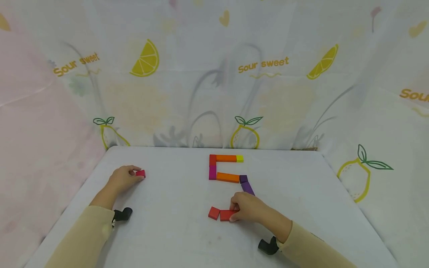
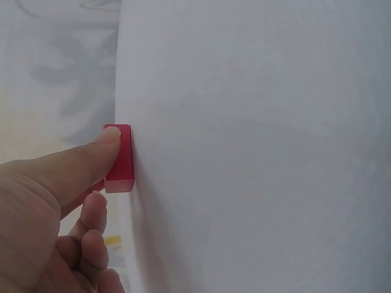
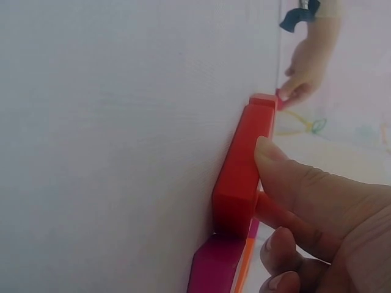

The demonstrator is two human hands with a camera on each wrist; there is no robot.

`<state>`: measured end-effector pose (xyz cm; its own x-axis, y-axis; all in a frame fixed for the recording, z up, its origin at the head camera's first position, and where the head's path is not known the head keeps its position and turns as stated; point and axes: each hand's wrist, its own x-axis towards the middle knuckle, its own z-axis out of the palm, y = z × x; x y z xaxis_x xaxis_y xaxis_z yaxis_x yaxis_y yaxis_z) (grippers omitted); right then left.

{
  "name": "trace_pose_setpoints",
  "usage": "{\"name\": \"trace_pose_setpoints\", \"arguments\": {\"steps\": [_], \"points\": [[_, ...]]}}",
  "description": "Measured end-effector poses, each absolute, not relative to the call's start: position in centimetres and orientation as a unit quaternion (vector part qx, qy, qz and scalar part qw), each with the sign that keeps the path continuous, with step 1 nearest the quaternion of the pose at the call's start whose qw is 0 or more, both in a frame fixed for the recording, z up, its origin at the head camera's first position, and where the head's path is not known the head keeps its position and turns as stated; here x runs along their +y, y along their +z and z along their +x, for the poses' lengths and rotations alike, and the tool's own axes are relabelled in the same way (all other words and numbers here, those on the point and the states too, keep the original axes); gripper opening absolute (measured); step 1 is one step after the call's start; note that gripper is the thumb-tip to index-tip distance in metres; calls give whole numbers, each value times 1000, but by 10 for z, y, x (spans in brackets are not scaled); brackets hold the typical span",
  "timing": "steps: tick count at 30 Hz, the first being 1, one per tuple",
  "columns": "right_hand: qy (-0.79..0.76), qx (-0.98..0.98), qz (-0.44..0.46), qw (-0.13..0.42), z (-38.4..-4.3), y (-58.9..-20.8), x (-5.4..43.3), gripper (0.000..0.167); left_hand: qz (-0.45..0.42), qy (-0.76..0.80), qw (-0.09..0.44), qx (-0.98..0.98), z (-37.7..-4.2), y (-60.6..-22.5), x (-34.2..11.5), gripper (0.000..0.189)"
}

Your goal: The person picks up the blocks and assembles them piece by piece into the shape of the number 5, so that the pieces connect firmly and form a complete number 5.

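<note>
At the left of the table, my left hand [image 1: 122,180] pinches a small red block [image 1: 142,174] between thumb and fingers. In the left wrist view the thumb lies on this red block [image 2: 124,159], close to the white surface. My right hand [image 1: 249,206] pinches a longer red block [image 1: 226,215] at the front middle; its right part is hidden by the fingers. A small red block [image 1: 213,213] sits tilted at its left end. In the right wrist view a purple block [image 3: 215,265] touches or nearly touches the near end of the long red block [image 3: 241,165].
Behind the right hand, blocks form an angular line: yellow [image 1: 240,159], orange [image 1: 226,158], red [image 1: 212,160], magenta [image 1: 212,172], another orange [image 1: 228,177], dark purple [image 1: 243,179] and a slanted purple one [image 1: 247,188]. A printed curtain [image 1: 207,93] hangs behind the white table [image 1: 167,230].
</note>
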<state>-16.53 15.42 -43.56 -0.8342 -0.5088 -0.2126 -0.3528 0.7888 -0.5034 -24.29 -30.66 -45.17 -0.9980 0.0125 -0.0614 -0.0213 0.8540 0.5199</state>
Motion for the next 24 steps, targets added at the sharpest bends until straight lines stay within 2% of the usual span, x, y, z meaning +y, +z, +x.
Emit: {"name": "trace_pose_setpoints", "arguments": {"steps": [24], "points": [[-228,931,-226,171,-164,-433,154,22,16,281,20,959,-239,-451,-290,45]]}}
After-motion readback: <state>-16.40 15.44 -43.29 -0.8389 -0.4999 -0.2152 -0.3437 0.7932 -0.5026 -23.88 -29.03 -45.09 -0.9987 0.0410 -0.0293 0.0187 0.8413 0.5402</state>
